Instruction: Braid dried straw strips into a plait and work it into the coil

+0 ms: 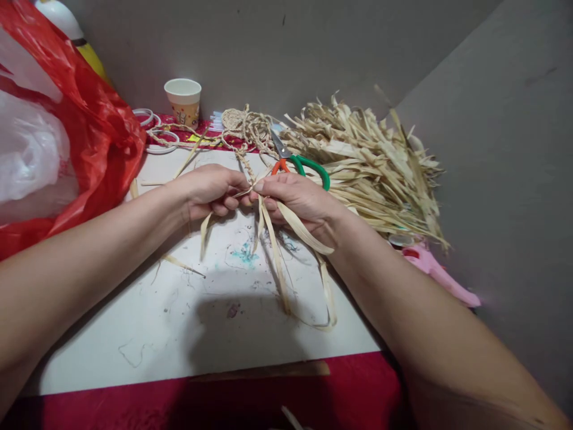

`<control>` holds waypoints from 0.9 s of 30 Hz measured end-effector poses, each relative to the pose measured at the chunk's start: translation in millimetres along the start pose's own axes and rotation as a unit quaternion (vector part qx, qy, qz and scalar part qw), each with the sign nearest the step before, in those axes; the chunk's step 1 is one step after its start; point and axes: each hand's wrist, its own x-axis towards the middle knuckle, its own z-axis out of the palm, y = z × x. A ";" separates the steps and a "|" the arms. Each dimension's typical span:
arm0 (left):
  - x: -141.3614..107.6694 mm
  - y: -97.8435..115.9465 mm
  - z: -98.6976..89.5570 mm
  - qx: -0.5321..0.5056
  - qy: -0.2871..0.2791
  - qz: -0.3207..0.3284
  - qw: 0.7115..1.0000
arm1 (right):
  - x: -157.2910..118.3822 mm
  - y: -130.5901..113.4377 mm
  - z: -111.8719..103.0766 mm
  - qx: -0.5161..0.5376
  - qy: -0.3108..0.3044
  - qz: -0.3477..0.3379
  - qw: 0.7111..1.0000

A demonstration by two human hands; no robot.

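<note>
Plastic [110,140], red and clear, bulges at the left; right of it, a paper cup [183,103] stands on the far side. Over the white board [152,334], our left hand [215,190] and, just beside it, our right hand [302,200] pinch the near end of a braid [245,164], its loose strips [274,251] trailing near; which fingers bear on which strip, we cannot quite tell. Beyond our right hand lie scissors [313,165], with heaped dry leaves [380,173] farther right.

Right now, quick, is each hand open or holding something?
Left hand: closed, holding dry strips at the end of a braid.
Right hand: closed, thumb pressing, holding dry strips there too.
</note>
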 end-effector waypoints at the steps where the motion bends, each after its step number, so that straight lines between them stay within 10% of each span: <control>1: -0.7 0.7 -0.8 0.013 0.002 0.003 1.000 | 0.2 0.2 -0.5 -0.004 -0.004 -0.002 1.000; 11: -0.2 1.2 -6.4 0.173 0.048 0.022 0.983 | 1.9 7.0 -5.0 -0.149 -0.024 -0.060 0.987; 27: 1.4 0.4 -11.1 0.057 -0.058 -0.058 0.995 | -2.2 4.0 -6.4 -0.315 -0.028 -0.112 0.942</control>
